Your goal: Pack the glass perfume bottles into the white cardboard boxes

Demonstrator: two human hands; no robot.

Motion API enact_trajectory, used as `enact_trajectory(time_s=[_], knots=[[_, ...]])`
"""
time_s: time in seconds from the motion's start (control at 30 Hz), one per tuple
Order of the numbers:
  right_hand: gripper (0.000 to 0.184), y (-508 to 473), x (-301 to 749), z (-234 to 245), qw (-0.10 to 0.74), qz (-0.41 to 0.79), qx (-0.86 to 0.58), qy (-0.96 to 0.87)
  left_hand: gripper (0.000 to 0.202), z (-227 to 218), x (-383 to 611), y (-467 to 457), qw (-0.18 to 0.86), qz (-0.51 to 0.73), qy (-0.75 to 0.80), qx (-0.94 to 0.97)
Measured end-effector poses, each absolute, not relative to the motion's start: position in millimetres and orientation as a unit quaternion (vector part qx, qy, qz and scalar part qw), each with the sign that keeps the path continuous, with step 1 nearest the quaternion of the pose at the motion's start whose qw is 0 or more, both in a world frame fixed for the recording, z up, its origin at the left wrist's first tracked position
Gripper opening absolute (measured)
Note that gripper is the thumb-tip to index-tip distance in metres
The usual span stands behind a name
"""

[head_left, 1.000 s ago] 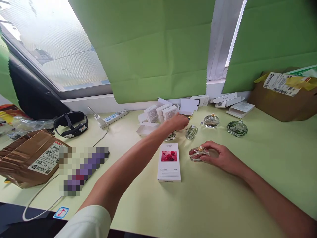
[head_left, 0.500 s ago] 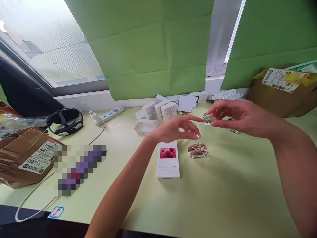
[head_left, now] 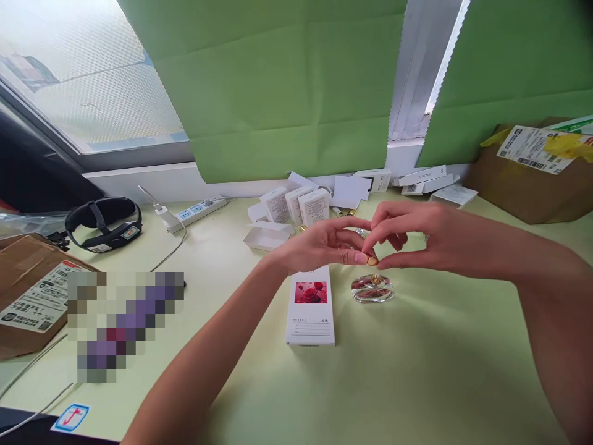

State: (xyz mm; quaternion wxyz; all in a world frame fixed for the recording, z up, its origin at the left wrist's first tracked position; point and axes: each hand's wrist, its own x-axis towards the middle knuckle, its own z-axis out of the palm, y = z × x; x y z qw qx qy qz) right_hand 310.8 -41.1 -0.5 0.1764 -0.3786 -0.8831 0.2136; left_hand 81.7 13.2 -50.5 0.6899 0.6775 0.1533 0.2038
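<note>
My left hand (head_left: 312,247) and my right hand (head_left: 417,238) meet above the table, their fingertips closed around a small gold cap-like piece (head_left: 372,261). Thumb and fingers of both hands pinch it, so part of it is hidden. Just below lies a clear, rounded glass bottle (head_left: 372,289) with reddish contents and a gold neck, apart from the hands. Left of the bottle, a white box (head_left: 310,327) with a red rose picture lies flat, its far end covered by my left hand. Another shiny glass item (head_left: 360,232) shows only in part behind my fingers.
Several small white cartons (head_left: 315,207) stand at the back by the green blind (head_left: 296,93). A brown cardboard box (head_left: 532,185) is at the back right, another (head_left: 32,290) at the left. A power strip (head_left: 201,212) and black headset (head_left: 104,225) lie at the back left.
My right hand has moved left and down to meet my left hand, and its fingers have closed on the gold piece. The view has shifted slightly; the box and bottle stay put.
</note>
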Motion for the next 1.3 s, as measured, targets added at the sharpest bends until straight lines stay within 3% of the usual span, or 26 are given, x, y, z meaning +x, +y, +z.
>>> enact_trajectory(time_s=[0.27,0.53,0.67,0.9,1.07,1.3], knots=[[0.023,-42.2,307.2,-2.4,0.242,0.145,-0.357,-0.89,0.044,-53.8,80.5,16.7,0.702,0.24,0.138,0.656],[0.021,-43.4,305.1,-1.8,0.244,0.12,-0.383,-0.883,0.039,-52.5,79.9,14.2,0.666,0.25,0.16,0.685],[0.02,-37.5,318.5,-1.6,0.224,0.181,-0.404,-0.868,0.044,-49.9,79.0,11.6,0.586,0.192,0.17,0.768],[0.016,-15.7,356.6,-18.0,0.192,0.336,-0.402,-0.83,0.073,-65.8,91.1,-3.0,0.417,0.026,0.139,0.898],[0.01,-2.3,362.7,-38.9,0.232,0.46,-0.333,-0.79,0.066,-72.8,97.2,-8.8,0.398,-0.009,0.151,0.905],[0.018,4.4,355.3,-57.7,0.28,0.566,-0.247,-0.735,0.067,-68.9,92.2,-6.1,0.388,-0.024,0.181,0.903]])
